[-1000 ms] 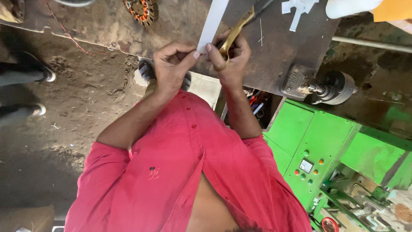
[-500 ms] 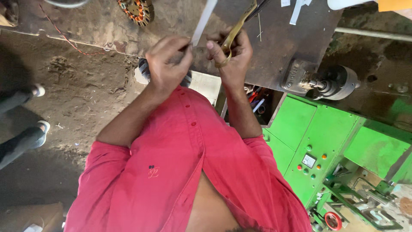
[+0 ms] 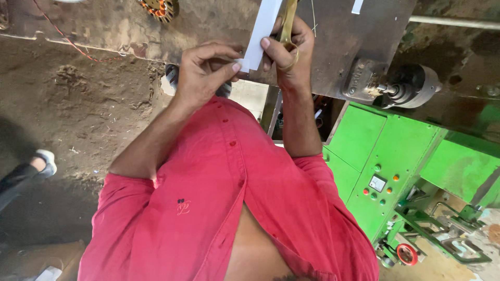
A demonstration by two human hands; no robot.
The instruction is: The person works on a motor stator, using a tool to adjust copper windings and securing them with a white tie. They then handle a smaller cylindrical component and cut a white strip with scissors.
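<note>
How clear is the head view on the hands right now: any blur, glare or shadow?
Head view: left hand, right hand and scissors are sharp and evenly lit; the white strip is bright, nearly washed out; the frame's top crops strip and scissors; the floor lower left lies in dark shadow.

I see a matt white paper strip [image 3: 262,31] pinched in my hands, and scissors [image 3: 287,28] with dull brassy metal handles. The bench plate [image 3: 359,36] looks like worn, scuffed steel. The cabinet [image 3: 375,151] is smooth green painted metal; my shirt [image 3: 208,208] is soft red cloth.
</note>
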